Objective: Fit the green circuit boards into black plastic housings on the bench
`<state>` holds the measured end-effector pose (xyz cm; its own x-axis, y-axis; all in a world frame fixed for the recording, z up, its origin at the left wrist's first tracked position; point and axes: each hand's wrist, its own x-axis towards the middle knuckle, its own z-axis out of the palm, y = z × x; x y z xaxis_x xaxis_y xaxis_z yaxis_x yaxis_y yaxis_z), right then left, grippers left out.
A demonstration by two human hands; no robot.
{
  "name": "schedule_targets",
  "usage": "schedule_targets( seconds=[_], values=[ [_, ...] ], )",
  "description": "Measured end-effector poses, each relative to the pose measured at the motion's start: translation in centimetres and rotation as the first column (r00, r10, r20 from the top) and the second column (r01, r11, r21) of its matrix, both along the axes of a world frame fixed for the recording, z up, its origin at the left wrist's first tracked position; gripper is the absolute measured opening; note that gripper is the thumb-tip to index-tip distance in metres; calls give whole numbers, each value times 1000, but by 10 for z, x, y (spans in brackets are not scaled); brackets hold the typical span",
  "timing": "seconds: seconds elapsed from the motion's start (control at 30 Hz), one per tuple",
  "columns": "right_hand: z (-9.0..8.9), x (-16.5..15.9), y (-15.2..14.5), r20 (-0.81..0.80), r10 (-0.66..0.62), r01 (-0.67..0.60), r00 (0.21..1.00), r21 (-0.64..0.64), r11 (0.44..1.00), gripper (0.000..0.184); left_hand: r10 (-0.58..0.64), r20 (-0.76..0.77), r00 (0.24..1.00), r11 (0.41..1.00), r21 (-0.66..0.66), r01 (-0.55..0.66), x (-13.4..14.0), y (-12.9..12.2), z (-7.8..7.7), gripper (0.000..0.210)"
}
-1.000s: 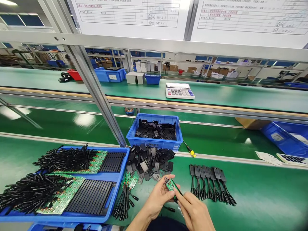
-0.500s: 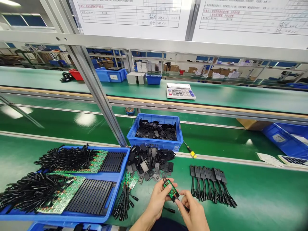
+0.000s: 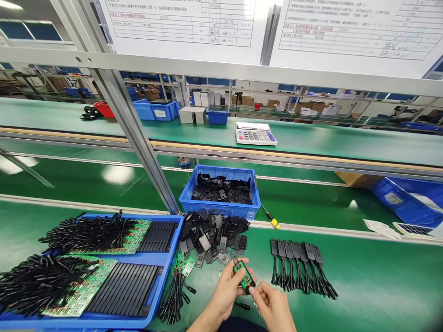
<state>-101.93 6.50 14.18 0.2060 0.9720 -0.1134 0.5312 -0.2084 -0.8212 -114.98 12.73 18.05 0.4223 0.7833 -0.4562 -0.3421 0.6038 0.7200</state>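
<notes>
My left hand (image 3: 226, 287) is closed round a small green circuit board (image 3: 245, 278), thumb on its face, with a two-digit display near its upper end. Black casing shows along the board's edge. At the lower end, by red wires, the fingertips of my right hand (image 3: 272, 302) pinch the board; the cable there is hidden by the fingers. Below the hands a black cable plug (image 3: 242, 306) lies on the bench. Beyond them is a heap of black plastic casing pieces (image 3: 223, 242). Left of my left hand lie loose boards with black cables (image 3: 176, 295).
A blue bin (image 3: 221, 210) of black parts stands behind the heap. On the left sits a blue tray (image 3: 166, 272) with boards and cables. Cased units with cables (image 3: 297, 251) lie in a row at right. A yellow-handled screwdriver (image 3: 274, 222) and a calculator (image 3: 256, 134) are farther back.
My right hand has shifted its fingers up against the board's lower end, and the cable it held is hidden. The whole view has shifted slightly.
</notes>
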Motion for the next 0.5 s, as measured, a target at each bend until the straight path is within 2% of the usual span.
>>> schedule_targets(
  seconds=[0.17,0.27,0.37,0.5],
  values=[
    [11,-5,1,-33,-35,35,999,-2,999,50,21,-4,1000,1000,9,-21,0,1,0,61],
    [17,-6,1,-90,-35,30,995,-53,998,52,30,-19,999,999,39,-30,0,-1,0,64],
    [18,-4,0,-171,-20,1,985,-109,994,55,38,-44,998,995,89,-34,1,-4,-1,67],
    [15,-2,-1,-299,-25,-8,954,-108,994,53,30,-74,997,979,205,-14,1,-7,-2,62]
  ],
)
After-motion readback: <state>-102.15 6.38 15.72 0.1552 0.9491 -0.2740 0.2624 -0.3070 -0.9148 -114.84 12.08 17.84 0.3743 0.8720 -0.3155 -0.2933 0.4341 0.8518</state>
